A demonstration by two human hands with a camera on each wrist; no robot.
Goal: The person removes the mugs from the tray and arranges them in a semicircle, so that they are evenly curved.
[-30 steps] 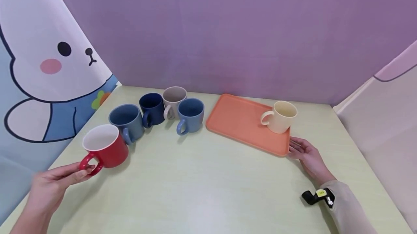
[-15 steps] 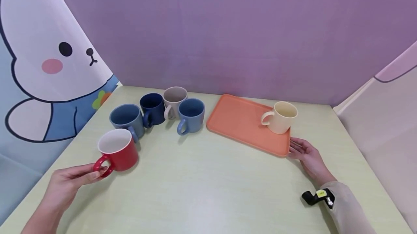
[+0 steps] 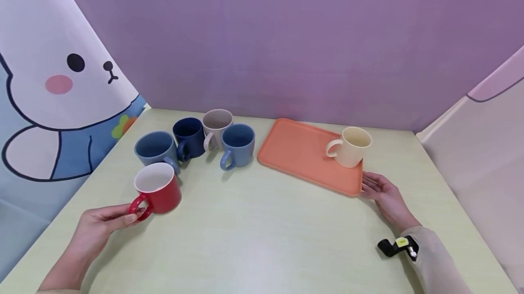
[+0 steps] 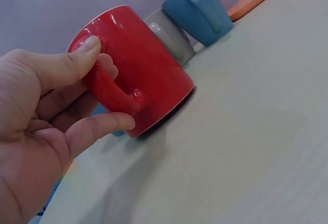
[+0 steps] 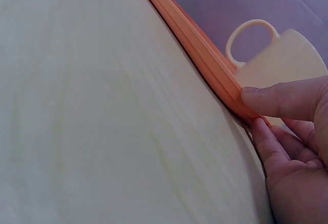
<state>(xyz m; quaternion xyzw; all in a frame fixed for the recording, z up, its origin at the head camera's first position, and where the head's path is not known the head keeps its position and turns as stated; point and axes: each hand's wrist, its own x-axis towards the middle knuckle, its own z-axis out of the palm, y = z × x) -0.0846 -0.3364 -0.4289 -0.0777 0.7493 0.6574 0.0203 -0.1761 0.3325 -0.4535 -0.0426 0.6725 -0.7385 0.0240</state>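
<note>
At the left, my left hand [image 3: 104, 225] pinches the handle of a red mug [image 3: 163, 194] with a white inside. The thumb lies on top of the handle and the fingers pass behind and below it. The mug [image 4: 141, 65] is upright close over the table; whether its base touches cannot be told. My right hand [image 3: 386, 198] is at the near right corner of an orange tray [image 3: 292, 148]. In the right wrist view, the thumb lies on the tray's rim [image 5: 205, 55] and the fingertips hold its edge from below. A cream mug [image 3: 355, 150] stands on the tray's right end.
Behind the red mug are a grey-blue mug [image 3: 155, 146], a navy mug [image 3: 190, 137], a pale grey mug [image 3: 218, 123] and a light blue mug [image 3: 241, 146]. A purple backdrop [image 3: 262, 48] closes the far side of the table [image 3: 262, 230].
My left hand has carried the red mug to the right, where it now stands before the grey-blue mug. The right hand and the tray have kept their places.
</note>
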